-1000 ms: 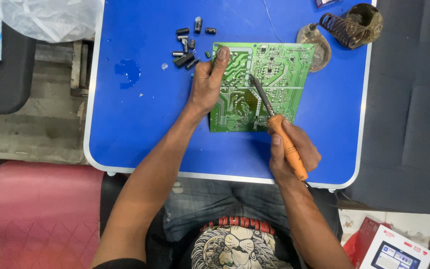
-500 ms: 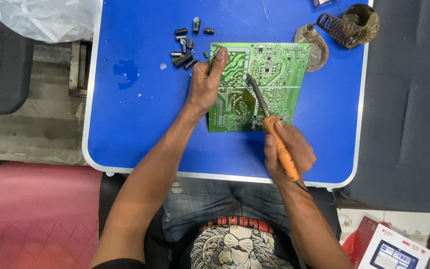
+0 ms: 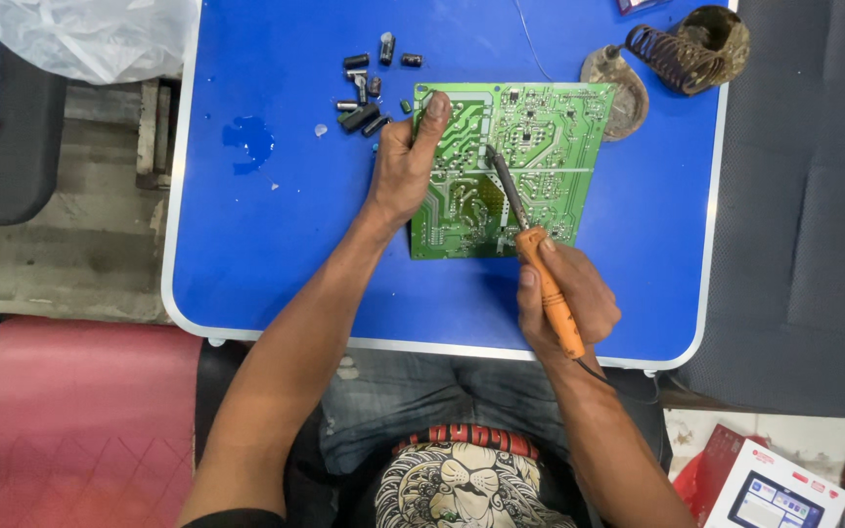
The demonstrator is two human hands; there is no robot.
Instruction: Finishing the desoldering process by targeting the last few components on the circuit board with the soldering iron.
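Note:
A green circuit board [image 3: 540,137] lies solder side up on the blue table [image 3: 276,244]. My left hand [image 3: 405,166] grips the board's left edge, thumb pressed on its top face. My right hand [image 3: 564,298] holds a soldering iron with an orange handle [image 3: 548,288]. Its dark metal tip [image 3: 493,156] touches the board near the middle. Several small black cylindrical capacitors [image 3: 362,83] lie loose on the table just left of the board's upper corner.
A coiled metal soldering iron stand [image 3: 682,44] on a round base sits at the table's far right corner. A clear plastic bag [image 3: 90,34] rests at the far left. A white box [image 3: 770,489] lies on the floor at lower right. A red cushion [image 3: 70,420] is at lower left.
The iron's tip has slid a little up and left along the board. My left hand keeps its grip on the board's edge.

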